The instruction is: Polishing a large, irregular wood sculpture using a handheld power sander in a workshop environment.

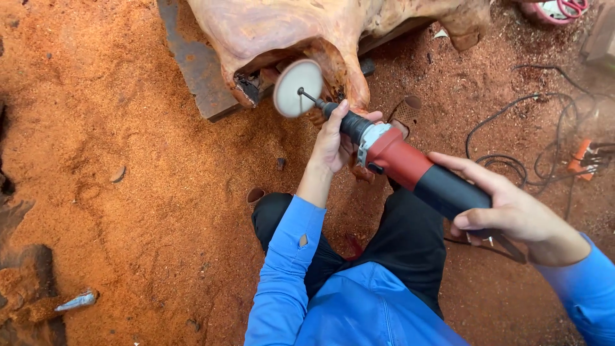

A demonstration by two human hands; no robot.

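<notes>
Grinder [410, 168]: left hand [334, 142] fingers wrapped round neck, right hand [512, 211] fingers round rear body. Disc [298, 88] touching wood [301, 29] at 12 o'clock. Upper wood smooth; hollow by disc rough. Sawdust [128, 173] deep on floor.

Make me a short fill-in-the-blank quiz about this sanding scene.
1. The power tool has a red and ____ body.
2. Its round sanding disc faces the carved ____ piece.
3. The left hand grips the tool's front; the right hand grips its ____.
4. The ground is covered with reddish ____.

Missing words: black; wood; rear; sawdust
</notes>
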